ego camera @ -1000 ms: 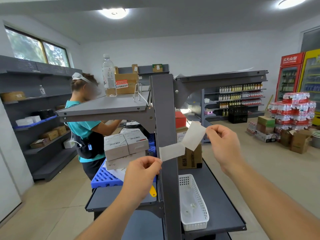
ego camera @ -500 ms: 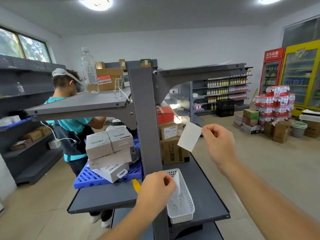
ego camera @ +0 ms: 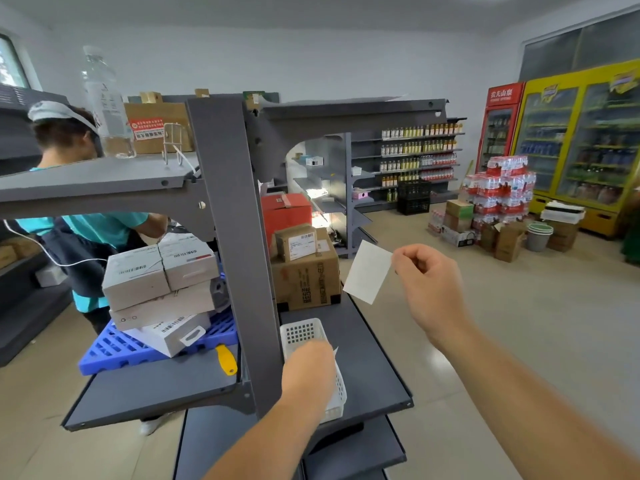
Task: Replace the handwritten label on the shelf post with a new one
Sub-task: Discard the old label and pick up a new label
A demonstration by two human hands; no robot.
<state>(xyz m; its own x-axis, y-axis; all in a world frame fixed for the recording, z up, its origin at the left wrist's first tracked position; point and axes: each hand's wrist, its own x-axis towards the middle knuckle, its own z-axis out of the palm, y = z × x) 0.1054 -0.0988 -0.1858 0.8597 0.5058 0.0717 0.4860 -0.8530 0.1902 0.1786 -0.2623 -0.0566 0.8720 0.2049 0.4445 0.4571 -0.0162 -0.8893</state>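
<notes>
A grey upright shelf post [ego camera: 239, 237] stands in the middle of the view with no label visible on its face. My right hand [ego camera: 427, 289] pinches a blank white label [ego camera: 367, 271] by its right edge, held in the air to the right of the post. My left hand [ego camera: 306, 375] reaches down into a white plastic basket [ego camera: 301, 332] on the lower shelf; a sliver of white paper [ego camera: 334, 351] shows at its fingertips. Whether the fingers still grip that paper is hidden.
Cardboard boxes [ego camera: 304, 271] sit behind the basket on the right shelf [ego camera: 374, 368]. White boxes [ego camera: 159, 271] on a blue pallet [ego camera: 114, 351] and a yellow-handled tool [ego camera: 227, 360] lie left of the post. A person in a teal shirt [ego camera: 86, 209] stands behind the left shelf.
The two paper pieces came apart. My left hand dropped from the post down into the white basket with one strip. My right hand kept the other piece at about the same height.
</notes>
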